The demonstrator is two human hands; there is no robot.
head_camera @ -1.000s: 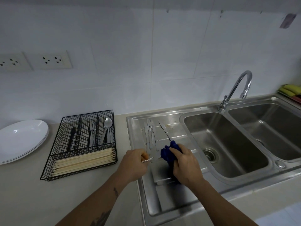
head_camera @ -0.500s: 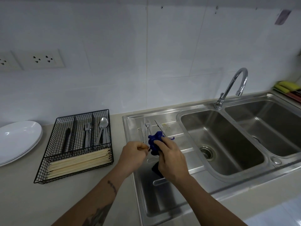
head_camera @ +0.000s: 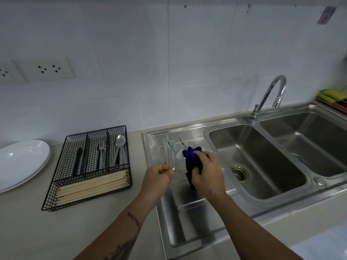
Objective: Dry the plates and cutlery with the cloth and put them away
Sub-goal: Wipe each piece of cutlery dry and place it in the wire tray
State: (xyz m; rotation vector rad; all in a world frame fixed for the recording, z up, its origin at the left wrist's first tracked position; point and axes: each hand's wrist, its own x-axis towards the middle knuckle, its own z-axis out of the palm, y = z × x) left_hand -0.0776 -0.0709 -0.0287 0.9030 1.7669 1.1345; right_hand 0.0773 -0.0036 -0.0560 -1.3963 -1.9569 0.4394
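Cutlery piece (head_camera: 177, 162), blurry, is pinched by its handle in the left hand (head_camera: 159, 175) while the right hand (head_camera: 208, 171) bunches the blue cloth (head_camera: 192, 162) around its far end, probably to wipe it, more cutlery (head_camera: 170, 149) waiting just beyond both hands.

Two sink basins (head_camera: 259, 162), one tap (head_camera: 270, 96), one wire tray (head_camera: 56, 184), one cloth (head_camera: 192, 162)

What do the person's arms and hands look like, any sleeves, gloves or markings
Both hands are bare, with no gloves, and no sleeves show on either forearm. The left hand has dark tattoos up its forearm: a small mark near the wrist and a larger design lower down. The right hand and forearm show no markings.
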